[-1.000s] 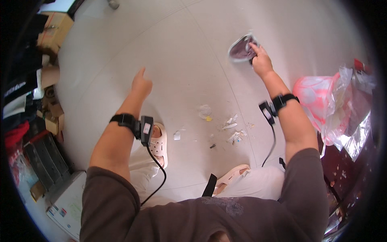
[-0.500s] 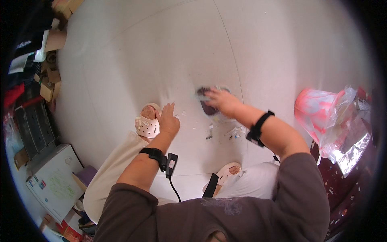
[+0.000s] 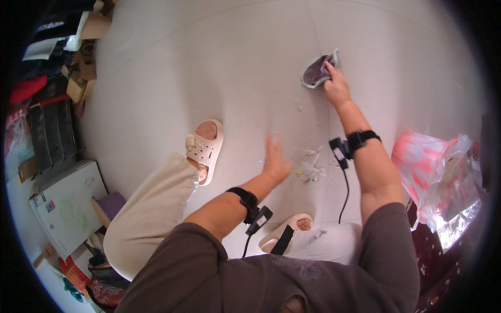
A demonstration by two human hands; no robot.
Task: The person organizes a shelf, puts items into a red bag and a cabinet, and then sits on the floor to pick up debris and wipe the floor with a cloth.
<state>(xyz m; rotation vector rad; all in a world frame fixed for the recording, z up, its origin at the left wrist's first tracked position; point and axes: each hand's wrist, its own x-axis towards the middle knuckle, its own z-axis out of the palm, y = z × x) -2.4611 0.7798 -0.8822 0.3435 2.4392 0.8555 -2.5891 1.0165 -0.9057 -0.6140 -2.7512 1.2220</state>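
Note:
My right hand (image 3: 337,89) reaches far forward over the floor and grips a dark purple-grey cloth (image 3: 316,73) with light grey edging. The cloth is partly folded, and one end curls up beside my fingers. My left hand (image 3: 276,161) is nearer to me, above the floor and left of a small heap of litter (image 3: 311,168). Motion blurs its fingers, but they look stretched out with nothing in them. Pale scraps and bits of wrapper make up the heap.
A pink-and-white bin (image 3: 417,151) lined with a clear plastic bag stands at the right. My sandalled feet flank the work area, the left foot (image 3: 206,151) farther forward. A white box (image 3: 68,208) and several cardboard boxes (image 3: 78,86) line the left side.
My right hand has carried the cloth forward and to the right. My left hand has shifted right, away from my left foot. The litter now lies in a tighter heap.

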